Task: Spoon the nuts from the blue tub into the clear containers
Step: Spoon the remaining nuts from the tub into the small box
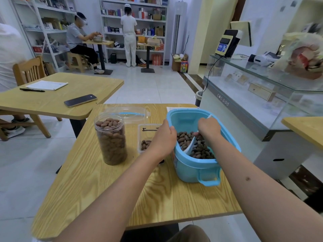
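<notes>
- Head view, nearest us: our left hand [163,137] curls over the near-left rim of the blue tub [194,165]; our right hand [208,127] is closed on a white scoop [189,145] sunk among the nuts [201,149].
- The nuts are dark brown ovals; a tall clear jar [111,140] is full, a shallow clear container [146,137] barely.
- Light wood-grain table [104,186]; a tiled shop with white shelving [138,23].
- The glass counter [244,95] reads "coolpad".
</notes>
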